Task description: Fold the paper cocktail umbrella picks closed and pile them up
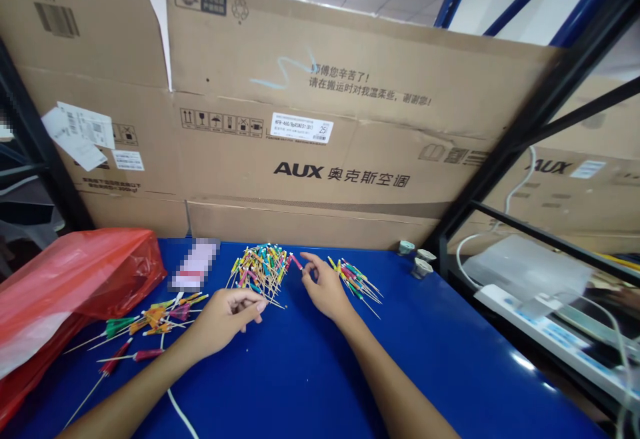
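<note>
My right hand (324, 285) pinches a pink folded cocktail umbrella (297, 262) between thumb and fingers, its white tip pointing up and left. Beside it lies a heap of folded cocktail umbrellas (267, 265) in many colours, with thin wooden sticks. My left hand (231, 315) is at the heap's near left edge, fingers curled in against the thumb; I cannot make out what, if anything, is in them. Right of my right hand is a smaller bunch of folded umbrellas (353, 279). Looser, partly spread umbrellas (157, 317) lie left of my left hand.
A red plastic bag (115, 272) occupies the table's left side, near a blurred pink object (195, 265) and a white cable (180, 412). Small cups (423, 267) stand at the back right. Cardboard (310, 205) walls the back; a power strip (540, 339) lies beyond the right edge.
</note>
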Demonstrator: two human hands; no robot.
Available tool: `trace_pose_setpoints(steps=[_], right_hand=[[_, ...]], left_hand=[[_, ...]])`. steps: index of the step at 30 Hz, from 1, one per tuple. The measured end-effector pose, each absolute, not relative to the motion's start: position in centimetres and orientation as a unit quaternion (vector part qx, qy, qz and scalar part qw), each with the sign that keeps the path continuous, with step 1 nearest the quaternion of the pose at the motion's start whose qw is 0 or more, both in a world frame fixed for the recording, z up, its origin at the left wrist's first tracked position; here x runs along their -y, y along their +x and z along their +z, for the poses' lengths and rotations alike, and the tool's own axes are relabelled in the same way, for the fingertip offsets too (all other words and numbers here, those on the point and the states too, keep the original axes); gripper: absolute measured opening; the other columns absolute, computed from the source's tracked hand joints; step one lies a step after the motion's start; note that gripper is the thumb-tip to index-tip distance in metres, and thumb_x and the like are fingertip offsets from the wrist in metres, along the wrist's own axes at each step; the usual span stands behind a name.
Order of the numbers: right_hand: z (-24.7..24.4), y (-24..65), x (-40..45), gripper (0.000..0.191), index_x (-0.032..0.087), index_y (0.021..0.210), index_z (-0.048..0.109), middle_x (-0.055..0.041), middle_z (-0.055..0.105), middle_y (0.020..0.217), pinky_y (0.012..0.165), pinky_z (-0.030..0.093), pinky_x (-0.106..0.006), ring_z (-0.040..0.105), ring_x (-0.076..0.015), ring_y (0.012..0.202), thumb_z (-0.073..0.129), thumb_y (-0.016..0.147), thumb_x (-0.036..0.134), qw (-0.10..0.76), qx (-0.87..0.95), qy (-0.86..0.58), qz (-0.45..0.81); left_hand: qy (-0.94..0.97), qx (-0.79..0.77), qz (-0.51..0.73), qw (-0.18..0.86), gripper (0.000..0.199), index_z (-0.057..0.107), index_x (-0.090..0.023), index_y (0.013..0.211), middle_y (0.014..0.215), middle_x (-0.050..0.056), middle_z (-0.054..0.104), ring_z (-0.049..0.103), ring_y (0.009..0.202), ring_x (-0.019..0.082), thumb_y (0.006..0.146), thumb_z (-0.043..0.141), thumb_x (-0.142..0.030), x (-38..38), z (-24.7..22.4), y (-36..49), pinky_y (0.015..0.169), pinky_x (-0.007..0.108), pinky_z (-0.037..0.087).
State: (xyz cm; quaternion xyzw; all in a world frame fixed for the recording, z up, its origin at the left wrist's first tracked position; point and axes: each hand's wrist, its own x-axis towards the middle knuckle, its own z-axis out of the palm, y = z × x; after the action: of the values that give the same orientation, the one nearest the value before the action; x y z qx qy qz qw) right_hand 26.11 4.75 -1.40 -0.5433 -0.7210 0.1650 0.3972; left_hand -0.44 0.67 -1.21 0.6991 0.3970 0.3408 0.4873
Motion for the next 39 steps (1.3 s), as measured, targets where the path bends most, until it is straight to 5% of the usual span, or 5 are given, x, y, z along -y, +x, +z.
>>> trace_pose_setpoints(steps=[5, 12, 19, 32, 39], right_hand=[[-0.5, 22.9, -3.1, 0.048, 0.021, 0.138, 0.045, -0.0018, 0.060, 0.089, 0.067, 0.044, -0.026, 0.054, -0.0137, 0.071, 0.057, 0.093, 0.035, 0.442, 0.726, -0.367, 0.378], [-0.4, 19.8, -0.7, 0.052, 0.022, 0.138, 0.044, -0.0018, 0.066, 0.086, 0.078, 0.050, -0.031, 0.063, -0.0153, 0.078, 0.065, 0.091, 0.031, 0.398, 0.710, -0.295, 0.500], [0.0, 20.5, -0.7, 0.024, 0.019, 0.105, 0.065, -0.0043, 0.069, 0.087, 0.071, 0.051, -0.029, 0.064, -0.0154, 0.074, 0.071, 0.086, 0.031, 0.372, 0.729, -0.325, 0.473], [-0.1, 20.7, -1.1, 0.025, 0.019, 0.107, 0.067, -0.0061, 0.070, 0.095, 0.076, 0.052, -0.030, 0.063, -0.0165, 0.082, 0.069, 0.087, 0.035, 0.394, 0.736, -0.315, 0.451], [-0.4, 20.2, -1.3, 0.023, 0.019, 0.091, 0.068, -0.0047, 0.069, 0.085, 0.073, 0.051, -0.031, 0.062, -0.0168, 0.076, 0.072, 0.084, 0.041, 0.432, 0.711, -0.345, 0.435]], left_hand=[[0.680, -0.393, 0.388, 0.483, 0.049, 0.058, -0.022, 0.132, 0.089, 0.004, 0.070, 0.057, 0.056, 0.012, 0.089, 0.061, -0.045, -1.1, -1.7, -0.3, 0.052, 0.024, 0.045], [0.728, -0.377, 0.403, 0.406, 0.033, 0.074, -0.017, 0.086, 0.086, 0.005, 0.066, 0.054, 0.060, 0.012, 0.092, 0.056, -0.044, -1.0, -0.8, -0.5, 0.055, 0.024, 0.042], [0.745, -0.391, 0.372, 0.391, 0.038, 0.075, -0.017, 0.076, 0.066, 0.002, 0.063, 0.049, 0.058, 0.013, 0.091, 0.057, -0.046, -0.8, -0.5, -0.5, 0.054, 0.024, 0.034], [0.705, -0.429, 0.387, 0.412, 0.033, 0.079, -0.017, 0.091, 0.067, 0.004, 0.069, 0.047, 0.052, 0.013, 0.082, 0.066, -0.047, -1.0, -1.0, -0.7, 0.049, 0.023, 0.031], [0.719, -0.432, 0.397, 0.374, 0.032, 0.080, -0.020, 0.087, 0.060, 0.002, 0.064, 0.042, 0.050, 0.013, 0.083, 0.066, -0.048, -0.8, -1.1, -0.7, 0.049, 0.024, 0.029]])
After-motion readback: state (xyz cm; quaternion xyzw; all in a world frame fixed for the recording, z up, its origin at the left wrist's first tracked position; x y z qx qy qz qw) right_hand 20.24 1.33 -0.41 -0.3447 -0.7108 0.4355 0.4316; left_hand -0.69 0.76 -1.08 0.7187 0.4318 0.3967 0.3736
